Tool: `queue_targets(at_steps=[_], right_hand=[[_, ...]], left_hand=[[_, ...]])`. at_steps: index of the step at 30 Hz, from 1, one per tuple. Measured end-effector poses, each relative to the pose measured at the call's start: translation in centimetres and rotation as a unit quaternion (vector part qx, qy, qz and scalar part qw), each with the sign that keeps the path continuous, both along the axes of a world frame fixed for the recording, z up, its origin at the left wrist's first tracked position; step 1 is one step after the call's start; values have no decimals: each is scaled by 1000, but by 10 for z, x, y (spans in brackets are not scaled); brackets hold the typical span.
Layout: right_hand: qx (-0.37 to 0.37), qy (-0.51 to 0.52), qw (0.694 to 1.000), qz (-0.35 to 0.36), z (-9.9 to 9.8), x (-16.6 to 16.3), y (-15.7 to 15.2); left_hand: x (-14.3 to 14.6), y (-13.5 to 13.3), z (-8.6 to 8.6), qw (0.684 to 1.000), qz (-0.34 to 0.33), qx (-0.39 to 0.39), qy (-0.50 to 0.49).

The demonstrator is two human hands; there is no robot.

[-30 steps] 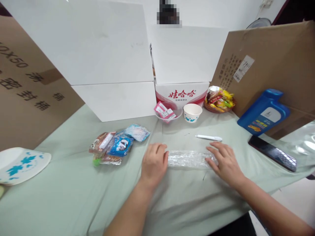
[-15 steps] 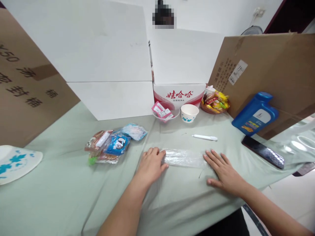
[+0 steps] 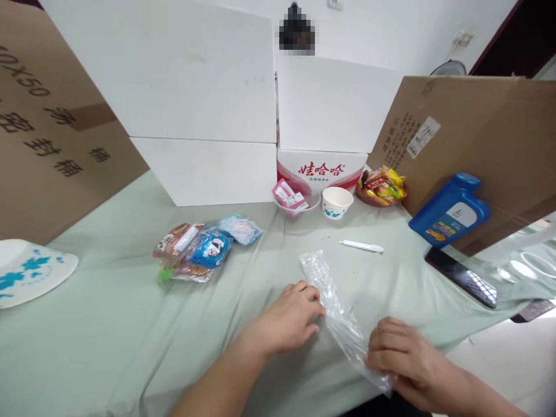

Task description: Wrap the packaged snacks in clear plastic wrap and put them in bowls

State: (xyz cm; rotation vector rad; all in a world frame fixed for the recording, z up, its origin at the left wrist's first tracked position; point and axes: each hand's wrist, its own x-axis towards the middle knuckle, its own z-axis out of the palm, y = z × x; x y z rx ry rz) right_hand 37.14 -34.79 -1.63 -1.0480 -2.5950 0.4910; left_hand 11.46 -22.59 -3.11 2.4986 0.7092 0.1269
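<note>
A clear plastic bag [image 3: 336, 310], folded into a long crinkled strip, lies slantwise on the green cloth. Its far end points up and left; the near end reaches the table's front edge. My right hand [image 3: 406, 359] has its fingers closed on that near end, which is lifted a little. Beside the strip's left edge rests my left hand [image 3: 293, 318], fingers loosely bent and thumb apart, the fingertips touching or very near the plastic. Nothing shows in its grasp. Beyond the strip lies a white pen-like cutter [image 3: 361, 247].
Snack packets [image 3: 211, 249] lie to the left, near a white paper bowl [image 3: 39, 272]. Behind are a clear bowl [image 3: 313, 204] with pink packets, a paper cup [image 3: 337, 202] and a candy basket [image 3: 382, 202]. A blue bottle [image 3: 452, 211] and phone [image 3: 461, 277] are right. Boxes border the table.
The plastic strip has turned from lying crosswise to slanting toward me. My right hand has gone from flat to closed on its end and moved nearer; my left hand has shifted right and nearer.
</note>
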Motion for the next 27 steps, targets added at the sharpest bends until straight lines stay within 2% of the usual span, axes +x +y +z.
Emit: queue_targets(at_steps=[3, 6, 10, 13, 17, 21, 25, 27], right_hand=[[-60, 28, 997, 47, 28, -15, 24], [-64, 64, 996, -4, 35, -20, 68], [-98, 114, 978, -146, 10, -20, 136], [-132, 119, 963, -204, -19, -22, 170], [-120, 96, 960, -233, -44, -27, 178], [-81, 80, 963, -243, -50, -26, 172], [-47, 65, 969, -232, -52, -26, 170], [-41, 59, 973, -218, -53, -25, 171]], left_hand=[[-4, 6, -6, 1000, -19, -6, -12], [-8, 13, -8, 999, -26, -10, -36], [-10, 19, -6, 997, -38, -22, -60], [-10, 22, -5, 997, -38, -35, -60], [-11, 22, -6, 997, -28, -51, -54], [-10, 21, -3, 997, -27, -56, -52], [-9, 18, 6, 995, 62, -17, -80], [-7, 16, 9, 990, 84, 5, -109]])
